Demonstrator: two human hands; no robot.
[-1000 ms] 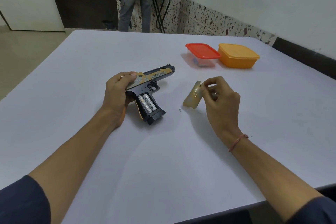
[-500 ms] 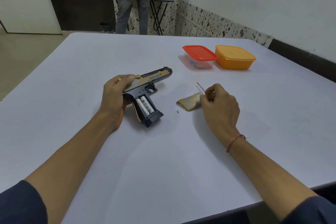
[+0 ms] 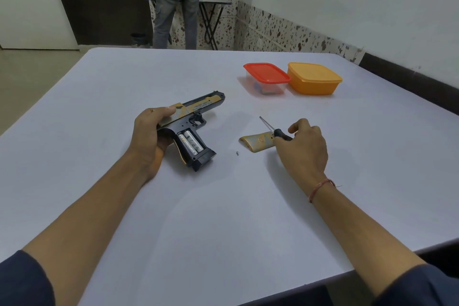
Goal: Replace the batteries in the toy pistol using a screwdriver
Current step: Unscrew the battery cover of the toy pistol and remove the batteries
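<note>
The black and gold toy pistol (image 3: pixel 196 117) lies on its side on the white table (image 3: pixel 223 218). My left hand (image 3: pixel 151 136) grips its rear end. The grip compartment is uncovered and two white batteries (image 3: pixel 190 143) sit inside. The gold grip cover (image 3: pixel 255 140) lies flat on the table to the right. A tiny screw (image 3: pixel 237 153) rests just left of the cover. My right hand (image 3: pixel 304 146) holds the small black-handled screwdriver (image 3: pixel 273 129) over the cover's right end, with the shaft pointing up and away.
A red-lidded clear box (image 3: pixel 265 77) and an orange box (image 3: pixel 314 78) stand at the back right of the table. Beyond the far edge a person in jeans (image 3: pixel 176 5) stands by a folding table. The table's near edge runs at lower right.
My right hand laid the gold cover flat on the table and let it go. It now holds the screwdriver with more of the handle and shaft showing. My left hand has kept its grip on the pistol.
</note>
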